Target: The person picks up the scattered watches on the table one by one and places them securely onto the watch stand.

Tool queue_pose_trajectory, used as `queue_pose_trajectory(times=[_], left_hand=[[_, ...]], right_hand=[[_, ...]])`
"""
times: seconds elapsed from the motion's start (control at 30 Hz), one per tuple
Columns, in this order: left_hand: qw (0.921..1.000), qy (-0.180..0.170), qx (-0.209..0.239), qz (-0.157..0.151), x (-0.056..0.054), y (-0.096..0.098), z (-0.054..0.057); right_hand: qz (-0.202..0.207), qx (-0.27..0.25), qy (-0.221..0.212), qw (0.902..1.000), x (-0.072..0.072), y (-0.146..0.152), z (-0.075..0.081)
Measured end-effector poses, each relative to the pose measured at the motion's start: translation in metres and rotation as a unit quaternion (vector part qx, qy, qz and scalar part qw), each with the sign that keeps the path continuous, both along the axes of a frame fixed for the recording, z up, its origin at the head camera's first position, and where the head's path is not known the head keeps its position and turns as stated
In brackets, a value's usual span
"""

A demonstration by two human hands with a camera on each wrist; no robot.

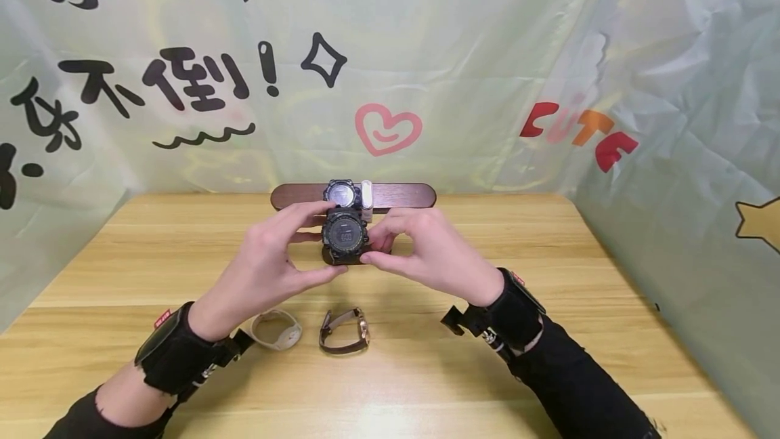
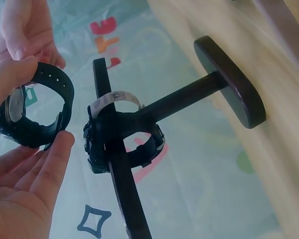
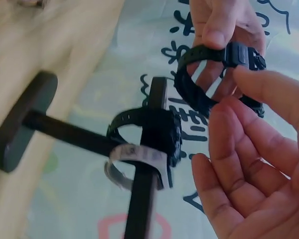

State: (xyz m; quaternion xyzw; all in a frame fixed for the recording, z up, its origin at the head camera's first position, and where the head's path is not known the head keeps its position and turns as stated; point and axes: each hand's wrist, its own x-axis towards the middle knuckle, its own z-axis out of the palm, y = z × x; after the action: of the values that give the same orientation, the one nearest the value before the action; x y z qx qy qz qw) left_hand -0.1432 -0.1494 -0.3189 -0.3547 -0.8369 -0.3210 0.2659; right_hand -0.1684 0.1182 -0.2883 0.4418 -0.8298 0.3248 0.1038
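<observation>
A black digital watch (image 1: 344, 232) with its strap closed in a loop is held up in front of a dark wooden T-shaped watch stand (image 1: 402, 196). My left hand (image 1: 268, 253) grips it from the left, thumb below and fingers above. From the other side my right hand (image 1: 435, 249) pinches its edge; in the right wrist view the thumb and forefinger lie at the case and strap of the watch (image 3: 189, 82). On the stand's bar hang another black watch (image 1: 341, 193) and, right beside it, a slim watch with a pale band (image 1: 367, 196).
On the wooden table (image 1: 487, 371), nearer to me, lie a white watch (image 1: 286, 337) and a brown-strapped watch (image 1: 359, 337) with a gold-toned case. A pale printed cloth (image 1: 475, 53) hangs behind the table's far edge and along the right side.
</observation>
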Motion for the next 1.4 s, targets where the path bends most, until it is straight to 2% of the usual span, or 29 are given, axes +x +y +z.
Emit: queue_pose_trajectory(times=[0.23, 0.43, 0.67, 0.8, 0.97, 1.1, 1.4], left_hand=[[0.9999, -0.004, 0.011, -0.008, 0.000, -0.001, 0.002], [0.9999, -0.006, 0.015, -0.006, 0.000, -0.001, 0.002], [0.9998, -0.002, 0.015, -0.008, -0.001, -0.001, 0.003], [0.9999, -0.001, 0.012, -0.005, -0.001, -0.003, 0.003], [1.0000, 0.007, 0.005, 0.002, -0.002, -0.005, 0.005], [0.9999, 0.008, 0.009, -0.010, -0.001, -0.005, 0.006], [0.9997, 0.015, 0.004, -0.018, 0.001, -0.008, 0.012]], right_hand=[[0.004, -0.035, -0.094, 0.9949, -0.002, -0.002, -0.004], [0.025, -0.039, -0.140, 0.9891, -0.005, -0.005, -0.010], [0.047, -0.088, -0.201, 0.9746, -0.009, -0.010, -0.018], [0.048, -0.110, -0.196, 0.9732, -0.010, -0.013, -0.022], [0.048, -0.130, -0.165, 0.9766, -0.009, -0.015, -0.026], [0.046, -0.134, -0.138, 0.9801, -0.008, -0.016, -0.026], [0.046, -0.140, -0.129, 0.9807, -0.007, -0.018, -0.028]])
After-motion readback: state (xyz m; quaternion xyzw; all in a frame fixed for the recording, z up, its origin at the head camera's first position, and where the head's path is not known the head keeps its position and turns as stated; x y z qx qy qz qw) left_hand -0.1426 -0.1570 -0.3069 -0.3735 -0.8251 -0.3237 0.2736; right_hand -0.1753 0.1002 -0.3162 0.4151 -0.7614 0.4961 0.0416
